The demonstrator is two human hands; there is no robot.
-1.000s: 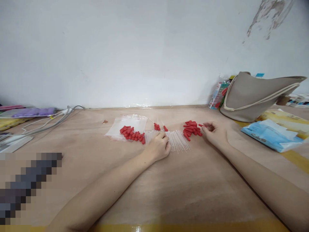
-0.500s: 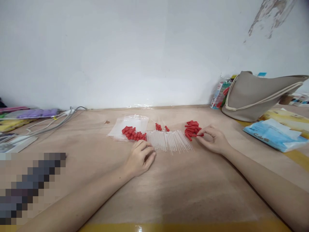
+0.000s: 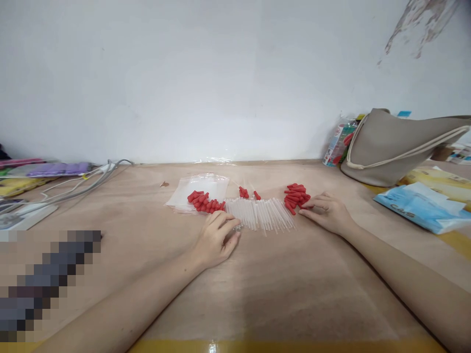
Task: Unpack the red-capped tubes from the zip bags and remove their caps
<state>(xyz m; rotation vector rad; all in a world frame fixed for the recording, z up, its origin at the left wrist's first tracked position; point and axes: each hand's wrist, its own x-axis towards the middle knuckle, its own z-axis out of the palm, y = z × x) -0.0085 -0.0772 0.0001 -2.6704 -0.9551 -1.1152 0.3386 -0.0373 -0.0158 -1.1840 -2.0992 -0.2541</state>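
Note:
A row of clear plastic tubes (image 3: 263, 214) lies across the middle of the wooden table (image 3: 279, 289). My left hand (image 3: 217, 239) rests at the row's left end with its fingers curled on a clear tube. My right hand (image 3: 326, 212) lies at the row's right end, fingers pinched together against a pile of red rubber caps (image 3: 295, 194). A second pile of red caps (image 3: 205, 202) lies on clear plastic bags (image 3: 198, 189) to the left. A few loose red caps (image 3: 247, 193) sit behind the tubes.
A beige bag (image 3: 393, 144) with a rope strap stands at the back right, colourful packets (image 3: 336, 142) behind it. A blue tissue pack (image 3: 423, 206) lies at the right. Grey cables (image 3: 81, 184) and flat packages (image 3: 44, 170) are at the left by the white wall.
My left hand drew back from the middle of the tube row to its left end. My right hand moved from behind the red caps to their near side, fingers closing.

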